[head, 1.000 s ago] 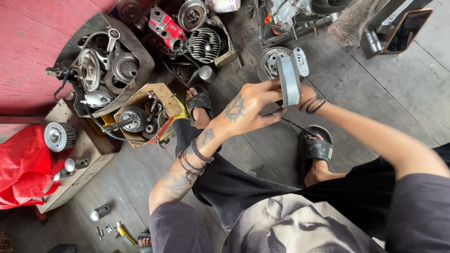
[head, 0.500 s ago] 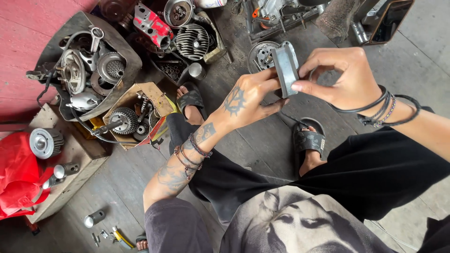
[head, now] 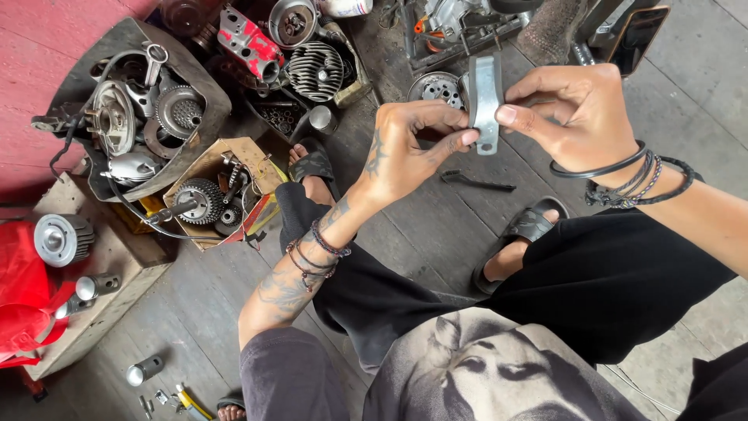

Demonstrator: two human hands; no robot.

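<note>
Both hands hold up a grey metal brake shoe (head: 485, 101), a curved casting seen edge-on, above the wooden floor. My left hand (head: 405, 148), tattooed on its back, pinches the shoe's left side with thumb and fingertips. My right hand (head: 573, 109), with dark bracelets at the wrist, grips its right side with the thumb pressed on the edge. Just behind the shoe a round drum plate (head: 436, 87) lies on the floor.
A dark wrench (head: 477, 184) lies on the floor between my sandalled feet. At left, a dark tub (head: 199, 136) and a cardboard box (head: 257, 152) hold gears and engine parts. A finned cylinder head (head: 315, 72) sits behind. Red bag (head: 23, 300) at far left.
The shoe has turned from face-on to edge-on and lifted slightly. My right hand came in from behind it to grip its right side. My right foot shifted, uncovering the wrench.
</note>
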